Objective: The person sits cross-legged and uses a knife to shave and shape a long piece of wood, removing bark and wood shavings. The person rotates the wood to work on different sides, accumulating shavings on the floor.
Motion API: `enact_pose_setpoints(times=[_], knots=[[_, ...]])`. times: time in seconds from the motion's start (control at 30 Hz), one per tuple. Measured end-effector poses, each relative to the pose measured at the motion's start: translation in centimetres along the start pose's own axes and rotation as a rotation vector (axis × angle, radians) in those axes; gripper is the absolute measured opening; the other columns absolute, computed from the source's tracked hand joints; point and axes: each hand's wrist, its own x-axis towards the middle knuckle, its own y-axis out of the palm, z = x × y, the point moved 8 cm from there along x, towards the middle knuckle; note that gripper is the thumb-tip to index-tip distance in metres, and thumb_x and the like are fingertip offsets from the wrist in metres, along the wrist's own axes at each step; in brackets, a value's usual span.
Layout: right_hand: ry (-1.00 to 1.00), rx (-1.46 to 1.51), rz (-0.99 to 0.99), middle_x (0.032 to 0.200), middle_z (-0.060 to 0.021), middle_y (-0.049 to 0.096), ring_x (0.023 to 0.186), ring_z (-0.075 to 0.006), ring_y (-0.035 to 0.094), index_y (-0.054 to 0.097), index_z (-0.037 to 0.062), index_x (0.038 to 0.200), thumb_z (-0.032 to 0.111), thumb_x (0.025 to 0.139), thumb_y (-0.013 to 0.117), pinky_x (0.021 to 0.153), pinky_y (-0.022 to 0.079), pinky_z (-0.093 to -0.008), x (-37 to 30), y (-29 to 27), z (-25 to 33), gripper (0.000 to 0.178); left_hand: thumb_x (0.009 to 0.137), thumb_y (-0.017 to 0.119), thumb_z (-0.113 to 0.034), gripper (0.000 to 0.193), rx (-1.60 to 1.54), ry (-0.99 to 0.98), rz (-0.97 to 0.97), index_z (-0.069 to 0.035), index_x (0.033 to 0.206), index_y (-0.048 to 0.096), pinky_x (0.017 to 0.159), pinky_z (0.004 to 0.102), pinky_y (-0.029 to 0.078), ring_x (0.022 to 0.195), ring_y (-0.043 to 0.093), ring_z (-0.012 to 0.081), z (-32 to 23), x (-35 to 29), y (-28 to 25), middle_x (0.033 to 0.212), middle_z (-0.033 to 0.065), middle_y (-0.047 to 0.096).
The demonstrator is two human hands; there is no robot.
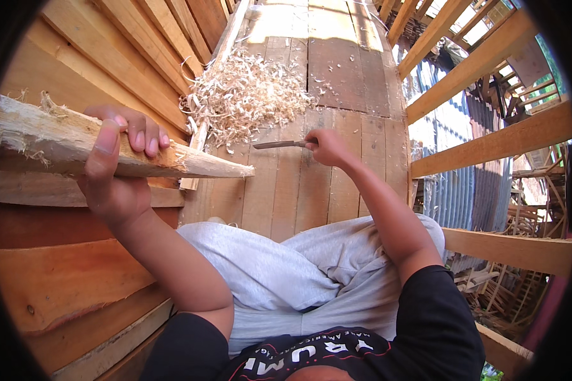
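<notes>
Workpiece: a rough wooden stake (108,149), pale and fibrous, held level above the plank floor (286,197) toward its left edge; the tapered point faces the middle of the floor, the splintered butt runs out to the left.
Left hand (111,168): its grip is clamped around the stake near mid-length, thumb over the top, fingers curled across the far side.
Right hand (327,147): its grip is closed on the handle of a knife (279,145); the blade points left toward the stake tip and stands apart from it, not touching the wood.
Shavings: a loose heap of wood curls (248,95) lies on the floor beyond the stake tip, against the stacked planks (127,44) at the floor's left edge.
Body position: the person sits on the floor, grey trousers (286,273) below both forearms; the right edge of the floor is open to timber framing (489,143).
Step in hand (judgement): shaving the taper to a point.
Method: lay the blade at a shallow angle and cut toward the tip, away from the holding hand; take thin passes with the grain.
Control: turn the stake between passes so the taper stays even.
Caution: the left-hand fingers sit well behind the tip; leave them there.
</notes>
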Motion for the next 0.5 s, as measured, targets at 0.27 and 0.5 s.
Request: enact_pose_setpoints(times=[0.27, 0.5], knots=[[0.01, 0.178, 0.125, 0.092, -0.0197, 0.066, 0.087, -0.031, 0.063, 0.063, -0.0022, 0.105, 0.03, 0.096, 0.054, 0.077, 0.048, -0.041, -1.5, -2.2, 4.6, 0.035, 0.085, 0.062, -0.026, 0.026, -0.112, 0.062, 0.216, -0.005, 0.095, 0.05, 0.069, 0.0378, 0.045, 0.067, 0.048, 0.0183, 1.5, 0.1, 1.7, 0.073, 0.0082, 0.049], [0.02, 0.408, 0.163, 0.092, -0.0214, 0.065, 0.088, -0.0321, 0.061, 0.062, -0.005, 0.104, 0.028, 0.098, 0.049, 0.079, 0.045, -0.0433, -1.6, -1.3, 5.0, 0.036, 0.087, 0.061, -0.027, 0.026, -0.162, 0.174, 0.346, -0.006, 0.094, 0.048, 0.071, 0.0383, 0.046, 0.069, 0.049, 0.019, 2.7, 0.2, 3.1, 0.076, 0.008, 0.049]])
